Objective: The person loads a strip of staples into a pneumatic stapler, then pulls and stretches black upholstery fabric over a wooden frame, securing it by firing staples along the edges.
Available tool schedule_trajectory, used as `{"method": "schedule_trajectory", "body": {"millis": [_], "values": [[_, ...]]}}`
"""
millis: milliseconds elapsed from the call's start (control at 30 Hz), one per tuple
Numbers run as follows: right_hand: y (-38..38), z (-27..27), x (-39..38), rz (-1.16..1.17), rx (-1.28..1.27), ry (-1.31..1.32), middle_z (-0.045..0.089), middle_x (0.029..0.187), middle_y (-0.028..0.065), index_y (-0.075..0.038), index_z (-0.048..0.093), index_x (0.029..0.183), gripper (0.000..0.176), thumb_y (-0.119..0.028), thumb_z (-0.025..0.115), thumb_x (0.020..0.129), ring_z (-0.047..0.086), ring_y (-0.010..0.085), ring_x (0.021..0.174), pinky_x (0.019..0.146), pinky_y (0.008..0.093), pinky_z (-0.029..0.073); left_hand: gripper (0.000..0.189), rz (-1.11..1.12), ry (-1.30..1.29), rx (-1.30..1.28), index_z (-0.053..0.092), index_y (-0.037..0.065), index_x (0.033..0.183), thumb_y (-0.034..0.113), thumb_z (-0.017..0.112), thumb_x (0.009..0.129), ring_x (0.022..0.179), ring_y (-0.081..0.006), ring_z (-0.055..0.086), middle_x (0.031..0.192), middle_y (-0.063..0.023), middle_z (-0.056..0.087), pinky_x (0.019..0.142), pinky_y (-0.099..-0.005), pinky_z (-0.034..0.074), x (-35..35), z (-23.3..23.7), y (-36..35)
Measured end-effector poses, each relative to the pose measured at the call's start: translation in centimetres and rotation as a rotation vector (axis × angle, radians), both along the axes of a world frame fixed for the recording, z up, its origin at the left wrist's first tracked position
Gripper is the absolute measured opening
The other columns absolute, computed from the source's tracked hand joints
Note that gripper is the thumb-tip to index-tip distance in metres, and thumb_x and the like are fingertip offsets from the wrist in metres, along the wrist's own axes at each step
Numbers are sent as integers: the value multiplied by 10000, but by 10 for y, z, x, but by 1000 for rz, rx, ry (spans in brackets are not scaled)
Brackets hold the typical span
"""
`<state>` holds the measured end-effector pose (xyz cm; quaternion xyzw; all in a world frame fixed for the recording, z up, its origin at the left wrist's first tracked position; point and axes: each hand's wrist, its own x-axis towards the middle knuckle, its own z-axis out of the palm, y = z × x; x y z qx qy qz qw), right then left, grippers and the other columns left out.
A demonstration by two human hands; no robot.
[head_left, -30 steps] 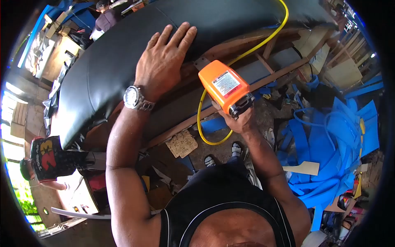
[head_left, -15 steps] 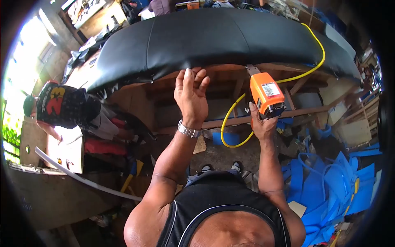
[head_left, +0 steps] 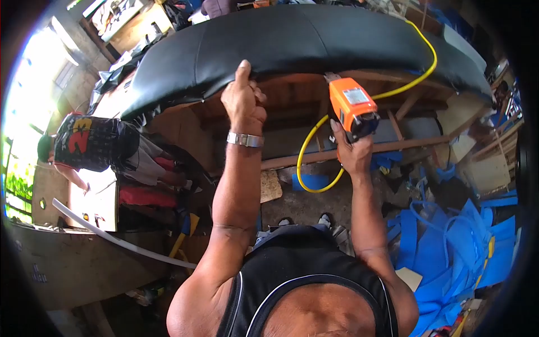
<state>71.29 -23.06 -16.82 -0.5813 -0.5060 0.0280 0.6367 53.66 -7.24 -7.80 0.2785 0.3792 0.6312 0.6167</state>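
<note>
A long panel covered in black upholstery (head_left: 269,42) curves across the top of the view, over a wooden frame (head_left: 303,160). At its lower edge my left hand (head_left: 245,101) is closed on the black cover, thumb pointing up over it. My right hand (head_left: 355,149) grips an orange staple gun (head_left: 351,101) by its handle. The gun's metal nose touches or nearly touches the panel's lower edge, right of my left hand. A yellow hose (head_left: 303,151) loops beside the gun and runs up over the panel's right part.
At the left, a person in a black patterned shirt (head_left: 92,143) leans over a light board (head_left: 101,210). Blue sheets (head_left: 449,247) lie piled at the lower right. A white strip (head_left: 123,244) slants at the lower left. Another person (head_left: 219,7) is partly visible behind the panel.
My left hand has moved up and left and has closed on the cover's edge. My right hand and the staple gun have shifted up and slightly left.
</note>
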Motion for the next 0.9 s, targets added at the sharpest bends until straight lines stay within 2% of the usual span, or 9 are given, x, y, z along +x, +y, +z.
{"method": "schedule_trajectory", "body": {"millis": [67, 167, 300, 333, 600, 700, 733, 767, 900], "values": [[-2, 2, 5, 8, -48, -66, 745, 840, 112, -19, 705, 1046, 262, -199, 808, 886, 733, 228, 743, 690, 337, 552, 379, 77, 229, 90, 557, 73, 679, 297, 737, 926, 389, -97, 431, 545, 0, 494, 352, -253, 333, -4, 4, -1], [-4, 5, 3, 1, -73, -34, 748, 842, 138, -27, 708, 1049, 259, -190, 807, 875, 749, 297, 777, 696, 368, 564, 417, 115, 354, 164, 559, 63, 677, 347, 716, 938, 400, -92, 429, 551, 7, 499, 364, -252, 316, -7, -5, 4], [-6, 13, 4, 17, -113, -33, 751, 891, 165, -40, 702, 1076, 276, -193, 803, 869, 747, 359, 876, 729, 408, 577, 336, -167, -25, 67, 495, 107, 760, 312, 661, 969, 429, -107, 349, 573, 23, 416, 422, -279, 302, -8, 0, 4], [-6, 9, 6, 8, -145, -54, 752, 907, 168, -42, 692, 1093, 299, -184, 805, 856, 735, 385, 899, 745, 421, 579, 305, -132, -10, 9, 454, 127, 782, 282, 628, 978, 434, -119, 313, 579, 19, 380, 437, -290, 288, -4, 4, 1], [-4, 0, 9, 21, -120, -40, 752, 866, 168, -30, 701, 1056, 263, -131, 803, 836, 746, 365, 871, 716, 418, 576, 309, -12, 20, 134, 471, 139, 751, 293, 586, 993, 436, -67, 345, 545, 44, 374, 391, -267, 257, 4, -13, -15], [-6, 9, -1, 33, -76, 3, 754, 849, 126, -4, 721, 1022, 194, -126, 786, 886, 736, 230, 805, 705, 357, 561, 377, 112, 217, 305, 488, 94, 724, 313, 571, 1019, 472, -74, 351, 540, 26, 373, 421, -303, 284, 4, -44, -4], [-6, 14, -4, 32, -67, 27, 754, 842, 106, 7, 728, 1011, 173, -124, 776, 910, 729, 168, 773, 704, 330, 553, 477, 235, 498, 448, 469, 38, 678, 331, 539, 1048, 510, -94, 353, 541, -3, 383, 464, -345, 301, 3, -57, 3], [-1, 8, -2, 44, 19, 12, 760, 840, 131, -19, 735, 1003, 193, -139, 804, 869, 761, 248, 777, 679, 357, 562, 550, 262, 625, 473, 431, 5, 645, 349, 515, 1065, 524, -118, 359, 538, -25, 397, 494, -373, 305, 0, -68, 10], [-15, 28, -23, 40, -81, 76, 763, 934, 97, -19, 725, 1058, 228, -127, 799, 871, 737, 189, 844, 775, 351, 563, 546, 275, 663, 578, 442, 14, 635, 334, 547, 1064, 519, -107, 364, 526, -27, 415, 481, -364, 302, -4, -76, 13]]}}
